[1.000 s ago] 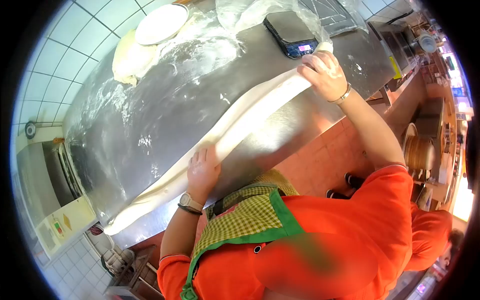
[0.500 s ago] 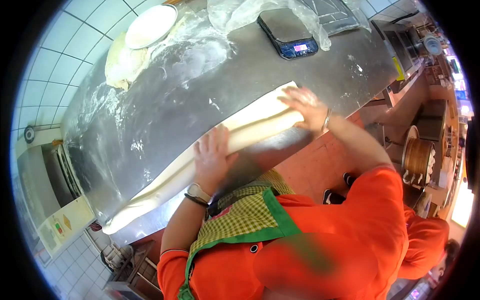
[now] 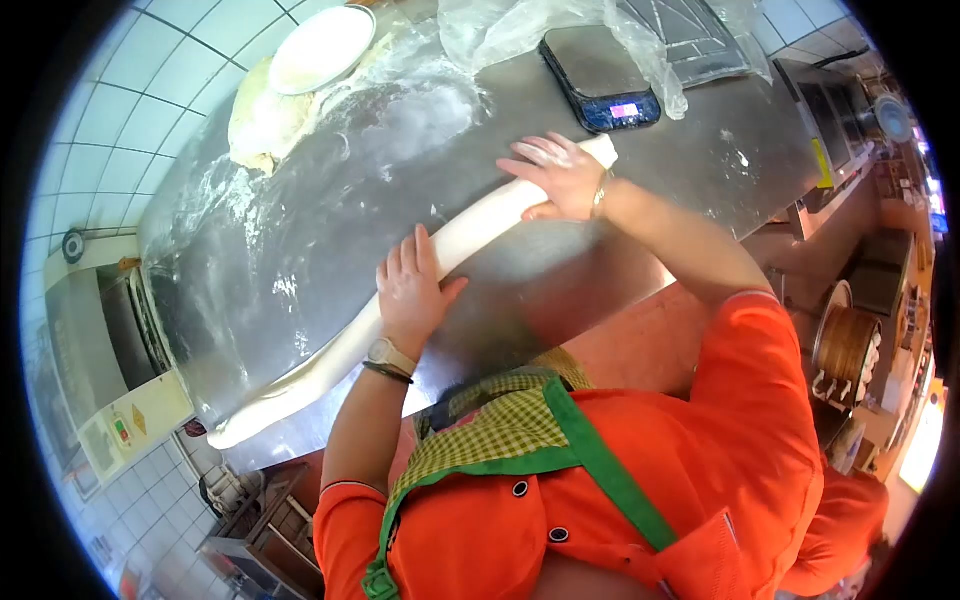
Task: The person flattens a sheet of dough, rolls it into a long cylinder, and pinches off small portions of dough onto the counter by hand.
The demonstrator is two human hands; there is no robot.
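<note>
One long, smooth, white rope of soft dough (image 3: 482, 224), laid diagonally across a grey, flour-streaked metal table (image 3: 345, 225). Bare left hand (image 3: 411, 295) palm down over the rope's middle, fingers stretched and close together, thumb held out to the side, with no grip around the dough. Bare right hand (image 3: 560, 180) near the upper-right end, fingers straightened and slightly fanned, thumb low on the near side, likewise resting or pressing rather than clutching. Probably set apart to share pressure along so lengthy a piece, and kept flat to avoid pinching. Lower-left end creased, near the table's left corner, beyond the reach of both palms. Just beside the upper-right end, a black, square digital scale (image 3: 598, 72) with a lit display, perhaps set back to leave the front for the dough. Farther left, a round white dish (image 3: 323, 50) overlapping a pale, slack dough mass (image 3: 262, 122), near loose white flour (image 3: 430, 112), likely there against sticking.
</note>
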